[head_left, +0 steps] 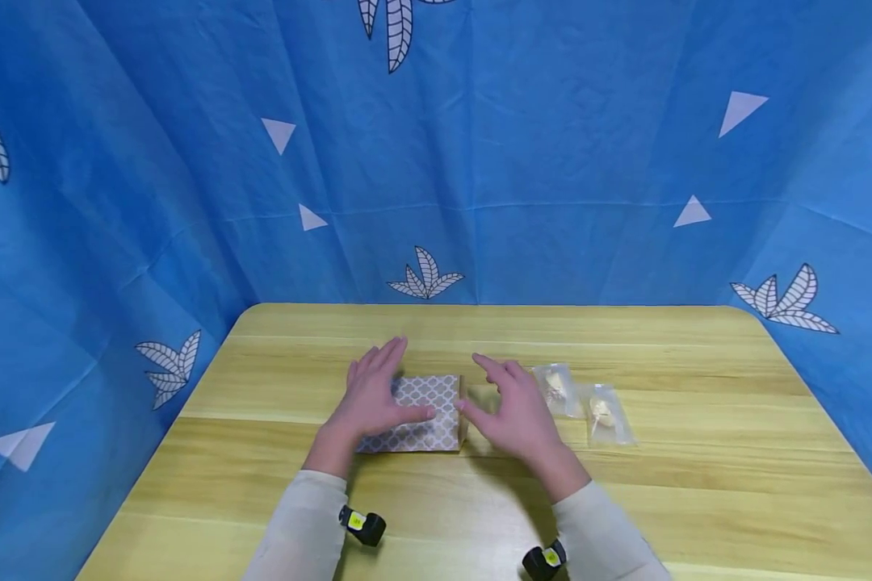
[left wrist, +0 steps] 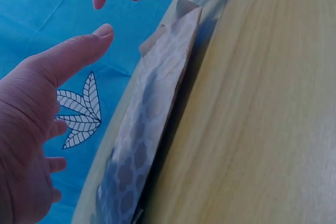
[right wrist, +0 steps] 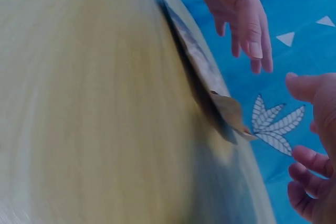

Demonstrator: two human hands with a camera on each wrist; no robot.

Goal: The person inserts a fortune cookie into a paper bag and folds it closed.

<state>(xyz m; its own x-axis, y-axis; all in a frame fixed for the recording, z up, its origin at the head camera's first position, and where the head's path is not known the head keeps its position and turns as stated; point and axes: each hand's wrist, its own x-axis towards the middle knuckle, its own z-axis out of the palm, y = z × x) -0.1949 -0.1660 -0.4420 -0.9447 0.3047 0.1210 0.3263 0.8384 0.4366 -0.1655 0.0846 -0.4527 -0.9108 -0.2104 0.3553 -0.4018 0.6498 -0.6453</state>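
Note:
A paper bag (head_left: 443,399) with a grey-and-white lattice print lies flat on the wooden table, brown inside its right end. Loose flaps stick up at that end in the left wrist view, and the brown flap (right wrist: 228,109) shows in the right wrist view. My left hand (head_left: 372,403) hovers over the bag's left part, fingers spread and thumb pointing right. Above its right end hangs my right hand (head_left: 514,410), with thumb and fingers apart. Neither hand holds anything; the two palms half face each other across the bag.
Two small clear plastic packets with pale contents, the nearer packet (head_left: 607,415) and the farther packet (head_left: 555,389), lie just right of my right hand. Behind the table (head_left: 698,484) hangs a blue curtain (head_left: 552,161) printed with leaves and triangles.

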